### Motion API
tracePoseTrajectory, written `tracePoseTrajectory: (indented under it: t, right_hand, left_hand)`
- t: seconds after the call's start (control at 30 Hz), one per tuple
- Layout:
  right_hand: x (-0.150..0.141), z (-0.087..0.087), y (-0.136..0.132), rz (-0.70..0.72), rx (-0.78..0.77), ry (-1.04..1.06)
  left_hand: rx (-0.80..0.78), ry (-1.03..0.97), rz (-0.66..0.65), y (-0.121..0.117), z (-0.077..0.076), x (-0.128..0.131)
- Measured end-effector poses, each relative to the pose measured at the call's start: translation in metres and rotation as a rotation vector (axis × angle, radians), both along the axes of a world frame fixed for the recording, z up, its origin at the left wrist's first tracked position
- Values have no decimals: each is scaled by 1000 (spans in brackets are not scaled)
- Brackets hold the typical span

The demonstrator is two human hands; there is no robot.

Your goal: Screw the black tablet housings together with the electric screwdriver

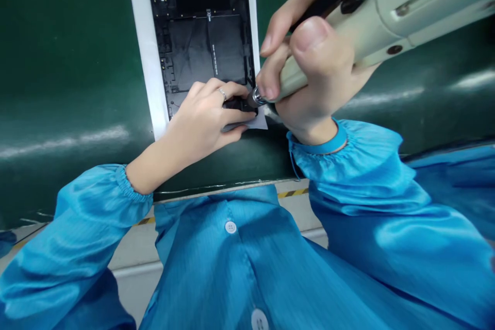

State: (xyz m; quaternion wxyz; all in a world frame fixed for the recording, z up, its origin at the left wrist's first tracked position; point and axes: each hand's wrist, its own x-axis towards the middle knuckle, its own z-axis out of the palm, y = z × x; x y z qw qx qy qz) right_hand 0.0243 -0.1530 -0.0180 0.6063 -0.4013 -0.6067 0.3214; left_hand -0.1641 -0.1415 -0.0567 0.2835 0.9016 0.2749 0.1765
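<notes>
A black open tablet housing, with dark flat panels and a cable strip inside, lies on a white sheet. My left hand rests over its lower part, fingers stretched and apart toward the lower right corner. A ring is on one finger. My right hand is wrapped round a pale electric screwdriver, held slanting with its body up to the right. The screwdriver's metal nose is at the housing's lower right corner, close to my left fingertips. The bit's tip is hidden there.
A glossy dark green mat covers the table, its front edge just before my body. A blue band with a thin cord circles my right wrist. Blue cloth shows at the right edge, below the table.
</notes>
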Motion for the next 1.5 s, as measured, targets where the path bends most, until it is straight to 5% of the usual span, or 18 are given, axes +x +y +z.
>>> tracePoseTrajectory:
  t: [0.3, 0.53, 0.77, 0.93, 1.07, 1.17, 1.37, 1.5]
  right_hand:
    - [-12, -3, 5, -104, 37, 67]
    - [-10, -9, 12, -37, 124, 51]
    - [-15, -26, 16, -70, 163, 93]
    - [-18, -27, 14, -89, 53, 72]
    - [-20, -22, 14, -17, 40, 126]
    - [-25, -20, 14, 5, 49, 141]
    - [-11, -19, 22, -13, 244, 301]
    - [24, -18, 30, -150, 355, 377]
  left_hand:
    - [-2, 41, 16, -2, 2, 2]
    - [-13, 52, 1, 0, 0, 1]
    - [-63, 142, -104, -2, 41, -24]
    - [12, 170, 220, -14, 64, -76]
    - [74, 338, 460, -37, 55, -109]
    - [82, 348, 540, -55, 40, -106]
    - [61, 65, 716, -64, 11, -89]
    - [-377, -463, 893, -45, 4, -103]
